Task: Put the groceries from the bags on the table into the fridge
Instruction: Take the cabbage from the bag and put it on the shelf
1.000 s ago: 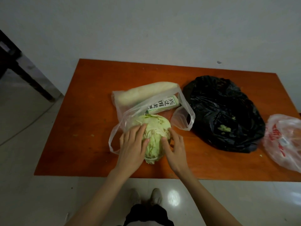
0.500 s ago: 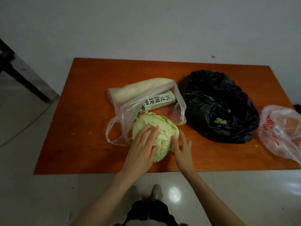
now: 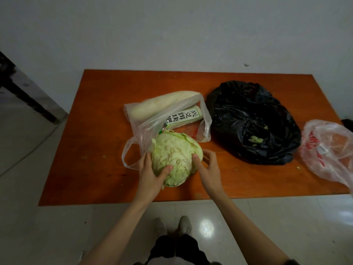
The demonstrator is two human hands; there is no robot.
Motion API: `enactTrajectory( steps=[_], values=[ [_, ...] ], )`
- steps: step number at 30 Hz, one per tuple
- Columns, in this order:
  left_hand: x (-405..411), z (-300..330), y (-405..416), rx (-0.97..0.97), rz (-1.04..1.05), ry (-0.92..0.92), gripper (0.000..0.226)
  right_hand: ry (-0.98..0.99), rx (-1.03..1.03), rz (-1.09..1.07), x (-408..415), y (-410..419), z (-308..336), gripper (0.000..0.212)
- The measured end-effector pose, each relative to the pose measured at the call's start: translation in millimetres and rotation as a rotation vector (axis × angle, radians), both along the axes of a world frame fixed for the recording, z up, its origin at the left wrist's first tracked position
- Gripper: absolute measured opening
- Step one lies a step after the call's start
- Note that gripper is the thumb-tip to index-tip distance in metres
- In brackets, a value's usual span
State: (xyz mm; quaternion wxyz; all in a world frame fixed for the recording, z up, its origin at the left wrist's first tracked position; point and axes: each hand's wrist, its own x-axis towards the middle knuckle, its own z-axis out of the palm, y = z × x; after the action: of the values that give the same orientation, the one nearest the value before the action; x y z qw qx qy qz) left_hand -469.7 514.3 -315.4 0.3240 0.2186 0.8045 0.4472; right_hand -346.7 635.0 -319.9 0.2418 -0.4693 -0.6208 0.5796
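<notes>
A pale green cabbage [image 3: 176, 156] rests near the front of the orange table [image 3: 99, 115], mostly out of a clear plastic bag [image 3: 168, 119]. My left hand [image 3: 152, 172] cups its left and lower side, thumb pressed on the leaves. My right hand [image 3: 207, 166] touches its right side with the fingers spread. Inside the clear bag lie a long white radish [image 3: 162, 105] and a white packet with black characters [image 3: 181, 117].
A crumpled black bag [image 3: 252, 121] lies right of the clear one, with green scraps on it. A red-printed translucent bag [image 3: 330, 150] sits at the table's right edge. A grey wall stands behind the table. My feet are on the tiled floor below.
The cabbage has come further out of the clear bag toward the table's front. My left hand has shifted from its top to its lower left side.
</notes>
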Motion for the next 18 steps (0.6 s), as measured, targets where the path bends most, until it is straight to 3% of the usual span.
enactTrajectory(
  steps=[5,11,18],
  values=[
    [-5,-3,-3,-0.05,-0.002,-0.131,0.084,-0.069,-0.015,0.052,-4,8,1,0.046],
    [-1,0,0,0.13,0.036,-0.456,0.094,-0.126,-0.05,0.166,-13,11,1,0.064],
    [0,-1,0,0.25,0.089,-0.371,0.089,-0.021,-0.099,0.147,-17,-3,1,0.094]
  ],
)
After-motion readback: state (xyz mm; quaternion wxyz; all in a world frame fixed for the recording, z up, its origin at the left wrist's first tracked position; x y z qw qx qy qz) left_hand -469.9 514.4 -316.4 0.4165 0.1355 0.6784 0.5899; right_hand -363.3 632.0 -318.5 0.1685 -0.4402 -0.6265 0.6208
